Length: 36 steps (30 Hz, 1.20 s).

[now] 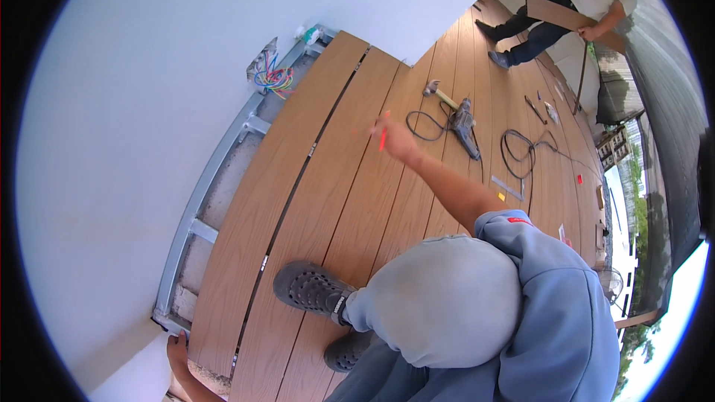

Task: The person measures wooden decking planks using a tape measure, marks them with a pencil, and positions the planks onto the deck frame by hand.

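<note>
My right hand (pixel 395 140) reaches out over the brown deck boards (pixel 350 179) and is shut on a red pencil (pixel 383 134), its tip close to the board surface. My left hand (pixel 177 346) is at the lower left, fingers laid against the corner of the grey metal frame (pixel 195 208) at the near end of the outermost board. It holds nothing that I can see. My bent knee in grey cloth (pixel 447 305) and my dark perforated shoes (pixel 313 289) are on the boards. A narrow dark gap with small clips (pixel 287 201) runs between two boards.
A hammer (pixel 433 89) and a corded drill (pixel 463 123) with black cable loops (pixel 521 152) lie beyond my right hand. Coloured wires (pixel 272 74) hang at the white wall (pixel 134 104). Far off, another person (pixel 588 0) carries a board. Small tools lie nearby.
</note>
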Motion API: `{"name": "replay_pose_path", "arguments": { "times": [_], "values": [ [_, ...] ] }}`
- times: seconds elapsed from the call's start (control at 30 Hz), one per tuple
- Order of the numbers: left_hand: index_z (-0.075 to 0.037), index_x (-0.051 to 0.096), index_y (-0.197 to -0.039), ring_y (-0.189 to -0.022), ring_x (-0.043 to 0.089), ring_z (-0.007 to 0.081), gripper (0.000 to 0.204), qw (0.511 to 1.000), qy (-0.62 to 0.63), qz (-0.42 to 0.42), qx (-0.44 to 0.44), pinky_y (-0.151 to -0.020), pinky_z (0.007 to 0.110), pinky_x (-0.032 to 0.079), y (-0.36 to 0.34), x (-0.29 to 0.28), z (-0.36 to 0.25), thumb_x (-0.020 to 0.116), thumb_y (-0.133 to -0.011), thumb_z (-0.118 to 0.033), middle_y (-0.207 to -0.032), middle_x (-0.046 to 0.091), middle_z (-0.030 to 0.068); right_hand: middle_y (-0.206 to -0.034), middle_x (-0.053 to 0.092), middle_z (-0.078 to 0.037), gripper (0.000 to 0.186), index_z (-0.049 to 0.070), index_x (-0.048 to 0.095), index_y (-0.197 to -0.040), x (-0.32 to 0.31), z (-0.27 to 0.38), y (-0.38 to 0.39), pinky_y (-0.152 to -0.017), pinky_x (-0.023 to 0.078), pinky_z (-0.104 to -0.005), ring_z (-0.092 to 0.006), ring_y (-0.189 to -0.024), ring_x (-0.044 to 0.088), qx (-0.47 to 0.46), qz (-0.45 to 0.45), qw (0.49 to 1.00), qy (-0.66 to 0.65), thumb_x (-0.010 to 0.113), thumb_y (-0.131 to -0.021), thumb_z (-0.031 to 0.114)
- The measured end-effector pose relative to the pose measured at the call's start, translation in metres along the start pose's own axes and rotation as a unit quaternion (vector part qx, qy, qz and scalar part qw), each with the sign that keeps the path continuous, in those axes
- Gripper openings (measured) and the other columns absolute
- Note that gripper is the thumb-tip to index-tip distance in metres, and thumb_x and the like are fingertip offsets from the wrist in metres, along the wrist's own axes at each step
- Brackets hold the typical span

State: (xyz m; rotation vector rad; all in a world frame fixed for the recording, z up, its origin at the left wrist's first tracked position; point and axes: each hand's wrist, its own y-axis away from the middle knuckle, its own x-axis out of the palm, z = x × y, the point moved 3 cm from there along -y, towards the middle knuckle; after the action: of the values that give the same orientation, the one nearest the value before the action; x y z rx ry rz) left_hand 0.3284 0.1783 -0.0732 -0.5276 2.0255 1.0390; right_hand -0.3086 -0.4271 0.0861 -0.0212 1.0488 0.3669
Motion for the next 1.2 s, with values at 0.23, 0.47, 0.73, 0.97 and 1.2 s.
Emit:
{"name": "replay_pose_path", "arguments": {
  "times": [0.23,0.47,0.73,0.97,1.2],
  "values": [
    [0.006,0.058,-0.087,-0.069,0.054,0.0226,0.047,0.997,0.071,0.034,-0.001,-0.065,0.039,0.047,0.003,0.004,0.005,0.066,-0.094,-0.039,-0.075,0.062,0.0132,-0.104,0.070,-0.022,0.040,0.004,0.069,-0.113,-0.046,-0.092,0.013,-0.088,0.051,-0.0447,-0.0377,-0.101,0.067,0.078,0.115,0.981,0.133,0.053,-0.098,0.038],
    [0.005,0.059,-0.094,-0.063,0.054,0.0186,0.041,0.991,0.092,0.091,-0.025,-0.057,0.037,0.044,-0.006,-0.004,0.016,0.066,-0.095,-0.036,-0.073,0.061,0.0095,-0.111,0.072,-0.008,0.035,0.001,0.069,-0.118,0.032,-0.094,0.074,-0.073,0.059,-0.0325,-0.0176,-0.101,0.067,0.190,0.211,0.955,-0.085,0.059,-0.096,0.027],
    [0.005,0.058,-0.097,-0.069,0.056,0.0214,0.040,0.989,0.073,0.096,-0.081,-0.061,0.038,0.047,-0.014,0.007,0.021,0.068,-0.094,-0.034,-0.079,0.063,0.0106,-0.111,0.072,-0.010,0.034,0.001,0.068,-0.117,0.026,-0.070,0.061,-0.070,0.059,-0.0334,-0.0186,-0.099,0.069,0.204,0.233,0.945,-0.104,0.057,-0.097,0.025],
    [0.008,0.061,-0.105,-0.082,0.065,0.0313,0.037,0.993,0.066,0.078,-0.062,-0.076,0.043,0.051,-0.026,0.018,0.015,0.067,-0.092,-0.025,-0.091,0.070,0.0190,-0.104,0.074,-0.009,0.031,0.000,0.068,-0.113,0.015,-0.086,0.017,-0.058,0.055,-0.0363,-0.0174,-0.091,0.072,0.047,0.286,0.955,0.067,0.058,-0.093,0.022],
    [0.000,0.071,-0.107,-0.105,0.065,0.0421,0.053,1.000,0.011,0.014,0.013,-0.087,0.050,0.052,-0.015,0.031,0.058,0.063,-0.085,-0.048,-0.099,0.069,0.0296,-0.094,0.072,-0.020,0.029,0.006,0.070,-0.102,0.027,-0.030,0.009,-0.076,0.055,-0.0501,-0.0405,-0.090,0.069,0.070,0.093,0.962,0.246,0.053,-0.092,0.027]
  ]
}}
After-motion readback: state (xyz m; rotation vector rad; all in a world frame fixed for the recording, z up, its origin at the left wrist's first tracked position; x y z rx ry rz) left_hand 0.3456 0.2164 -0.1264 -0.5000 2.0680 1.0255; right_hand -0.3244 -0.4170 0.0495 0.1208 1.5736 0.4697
